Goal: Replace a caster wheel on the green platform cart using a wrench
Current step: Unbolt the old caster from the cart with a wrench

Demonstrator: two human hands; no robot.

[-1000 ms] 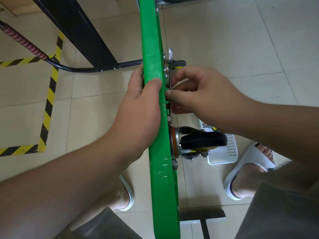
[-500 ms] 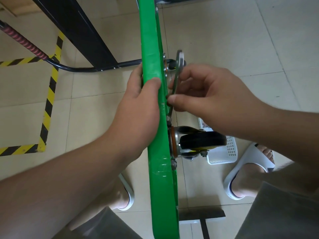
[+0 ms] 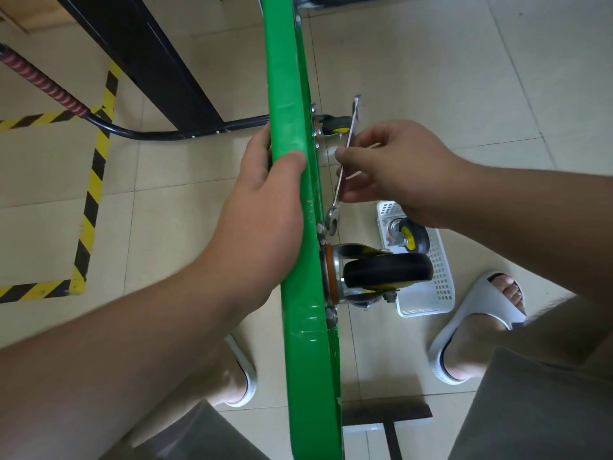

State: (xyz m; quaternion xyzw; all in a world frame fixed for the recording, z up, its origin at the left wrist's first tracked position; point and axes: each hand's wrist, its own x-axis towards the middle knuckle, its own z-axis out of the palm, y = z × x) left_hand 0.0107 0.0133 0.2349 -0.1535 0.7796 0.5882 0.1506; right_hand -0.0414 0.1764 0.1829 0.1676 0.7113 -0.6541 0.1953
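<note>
Right of the upended green platform cart point(image 3: 288, 78): slim silver metal wrench point(image 3: 336, 202), long axis near-to-far alongside the deck, open end nearest, just beside the mounting bolt point(image 3: 320, 230) of the black rubber caster wheel point(image 3: 388, 270). Right hand point(image 3: 398, 171) pinches its shank; left hand point(image 3: 265, 210) grips the cart's edge.

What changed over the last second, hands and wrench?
Right hand moved right, off the green cart's edge, tilting the wrench so its lower end sits by the bolt above the near caster. Left hand keeps its grip on the cart; caster unmoved.
</note>
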